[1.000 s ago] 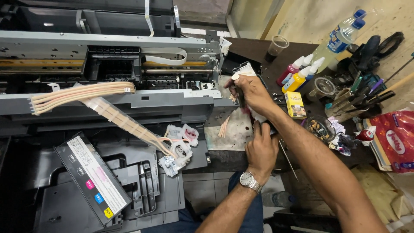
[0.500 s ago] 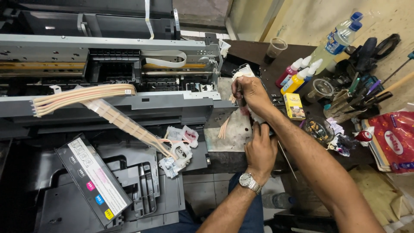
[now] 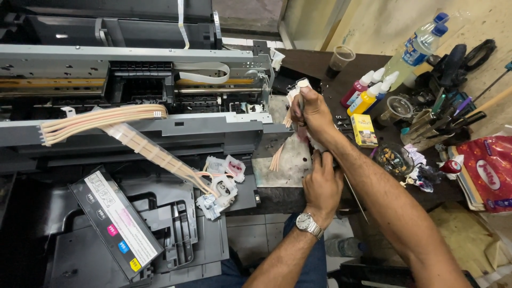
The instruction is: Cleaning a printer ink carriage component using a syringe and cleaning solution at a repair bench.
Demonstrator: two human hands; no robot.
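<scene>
My right hand (image 3: pixel 312 113) is raised beside the right end of an opened grey printer (image 3: pixel 160 125). It is closed around a small white part (image 3: pixel 300 85), from which thin pale tubes (image 3: pixel 277 157) hang down. Just below, my left hand (image 3: pixel 322 185), with a metal watch (image 3: pixel 308 224) on its wrist, is curled around a small dark piece under my right wrist. Most of that piece is hidden. Both hands are over a stained grey pad (image 3: pixel 282 168) on the dark table (image 3: pixel 277 198).
A ribbon of ink tubes (image 3: pixel 101 122) runs to loose cartridges (image 3: pixel 221 184) on the printer's front. A detached ink tank block (image 3: pixel 114 224) lies bottom left. Coloured ink bottles (image 3: pixel 368 90), a yellow box (image 3: pixel 364 129), a plastic cup (image 3: pixel 340 58), tools (image 3: pixel 442 120) and a red packet (image 3: pixel 488 170) crowd the right.
</scene>
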